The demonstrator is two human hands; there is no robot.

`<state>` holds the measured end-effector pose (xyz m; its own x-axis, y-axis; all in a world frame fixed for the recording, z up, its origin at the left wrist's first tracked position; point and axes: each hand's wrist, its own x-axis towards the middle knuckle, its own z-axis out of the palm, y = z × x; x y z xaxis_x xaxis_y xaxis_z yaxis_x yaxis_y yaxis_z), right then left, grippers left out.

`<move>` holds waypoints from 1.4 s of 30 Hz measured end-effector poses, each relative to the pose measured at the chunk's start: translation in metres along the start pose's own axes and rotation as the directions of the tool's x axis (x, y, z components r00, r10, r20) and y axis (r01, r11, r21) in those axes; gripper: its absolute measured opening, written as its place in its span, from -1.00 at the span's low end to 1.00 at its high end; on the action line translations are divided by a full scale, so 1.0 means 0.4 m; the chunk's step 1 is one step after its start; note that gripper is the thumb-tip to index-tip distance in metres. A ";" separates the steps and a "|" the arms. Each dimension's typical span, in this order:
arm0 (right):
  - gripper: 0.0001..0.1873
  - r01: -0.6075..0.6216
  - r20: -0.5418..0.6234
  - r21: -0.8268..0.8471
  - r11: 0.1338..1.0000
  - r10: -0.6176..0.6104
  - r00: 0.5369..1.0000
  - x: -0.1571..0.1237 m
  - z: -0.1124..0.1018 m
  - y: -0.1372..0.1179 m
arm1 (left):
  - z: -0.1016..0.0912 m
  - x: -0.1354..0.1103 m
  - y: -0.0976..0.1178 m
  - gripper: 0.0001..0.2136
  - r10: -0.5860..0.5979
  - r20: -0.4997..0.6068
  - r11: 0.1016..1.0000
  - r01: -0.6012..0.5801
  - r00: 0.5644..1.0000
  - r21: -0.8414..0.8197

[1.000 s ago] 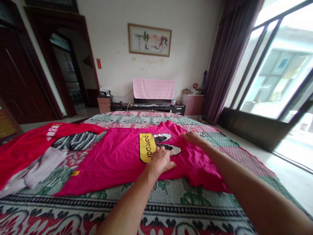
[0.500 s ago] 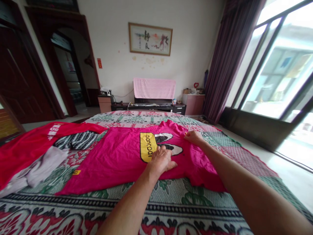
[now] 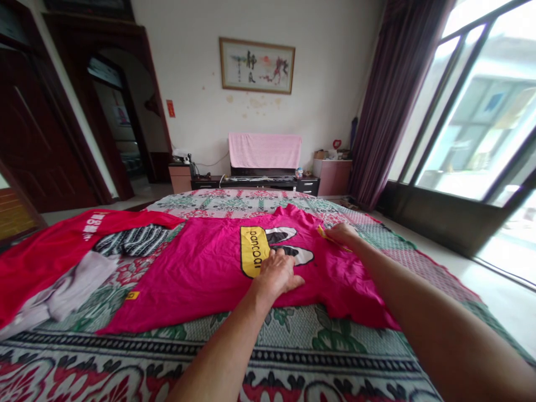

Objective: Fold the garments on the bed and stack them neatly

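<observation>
A bright pink T-shirt (image 3: pixel 192 268) lies spread sideways on the patterned bedspread, its hem to the left and its neck to the right. On its front are a yellow patch with black lettering (image 3: pixel 250 245) and two black-and-white eye shapes. My left hand (image 3: pixel 278 272) rests flat over the print, fingers stretched and thumb out. At the neck end, my right hand (image 3: pixel 342 234) has its fingers closed on the collar, where a yellow strip (image 3: pixel 324 233) shows beside the fingertips. The fingertips are partly hidden by the hand.
Left of the shirt lie a red garment (image 3: pixel 54 251), a black-and-white patterned cloth (image 3: pixel 134 240) and a pale lilac garment (image 3: pixel 75 285). The floral bedspread (image 3: pixel 218 368) runs under everything. Beyond stand a low black cabinet (image 3: pixel 307 186) and a pink cloth-covered object (image 3: pixel 264 149).
My right hand has moved slightly right with the collar, and more of the yellow strip shows. My left hand stays flat in the same place on the print.
</observation>
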<state>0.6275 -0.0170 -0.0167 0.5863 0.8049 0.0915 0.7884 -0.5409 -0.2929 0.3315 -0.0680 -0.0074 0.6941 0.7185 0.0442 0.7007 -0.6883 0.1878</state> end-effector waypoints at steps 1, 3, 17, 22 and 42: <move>-0.72 0.014 0.002 -0.021 1.000 -0.014 1.000 0.004 0.003 -0.005 | 0.001 0.000 0.000 -0.55 0.001 -0.003 1.000 -0.001 1.000 0.003; -0.79 0.040 0.009 -0.065 0.997 -0.040 0.999 0.013 0.009 -0.012 | 0.006 0.002 -0.002 -0.55 0.001 -0.010 1.000 -0.001 1.000 0.004; -0.69 0.079 -0.123 -0.120 0.990 -0.093 0.988 0.002 0.027 0.012 | 0.016 0.008 -0.006 -0.54 -0.016 -0.015 1.000 0.015 1.000 -0.019; -0.71 0.092 -0.121 -0.169 0.981 -0.113 0.986 -0.013 0.021 0.012 | 0.026 0.014 -0.009 -0.51 -0.016 -0.015 1.000 0.015 1.000 -0.023; -0.75 0.279 -0.087 -0.039 0.959 -0.282 0.956 -0.026 0.018 -0.015 | 0.009 0.008 -0.004 -0.51 0.001 -0.001 1.000 -0.001 1.000 -0.008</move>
<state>0.6154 -0.0203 -0.0229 0.3543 0.9004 0.2524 0.9275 -0.3038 -0.2180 0.3332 -0.0651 -0.0113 0.6948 0.7178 0.0454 0.6984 -0.6884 0.1959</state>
